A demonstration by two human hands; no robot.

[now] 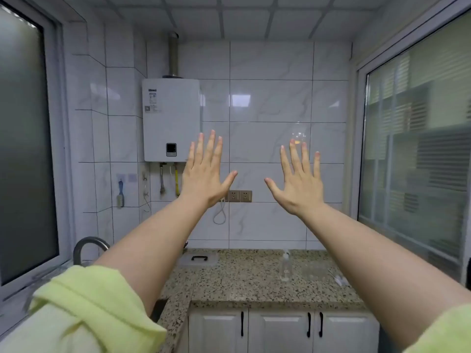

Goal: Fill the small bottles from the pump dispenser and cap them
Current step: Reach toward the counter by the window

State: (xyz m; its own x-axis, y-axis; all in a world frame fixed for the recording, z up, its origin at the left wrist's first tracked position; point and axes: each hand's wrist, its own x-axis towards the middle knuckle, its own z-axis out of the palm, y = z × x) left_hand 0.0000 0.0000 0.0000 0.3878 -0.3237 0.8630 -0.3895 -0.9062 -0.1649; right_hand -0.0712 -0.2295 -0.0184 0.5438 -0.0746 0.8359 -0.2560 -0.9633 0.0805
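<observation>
Holding nothing, the left hand point(204, 179) and right hand point(300, 184) hang raised with fingers spread straight. At about 5 o'clock below them, the clear pump dispenser point(285, 266) stands on the desk point(242, 278). It looks light, slick plastic, best gripped round its body.

A home kitchen: granite counter point(244, 284), white cabinets point(277, 332), tiled walls, tap point(88, 247), wall-hung water heater point(171, 119).
</observation>
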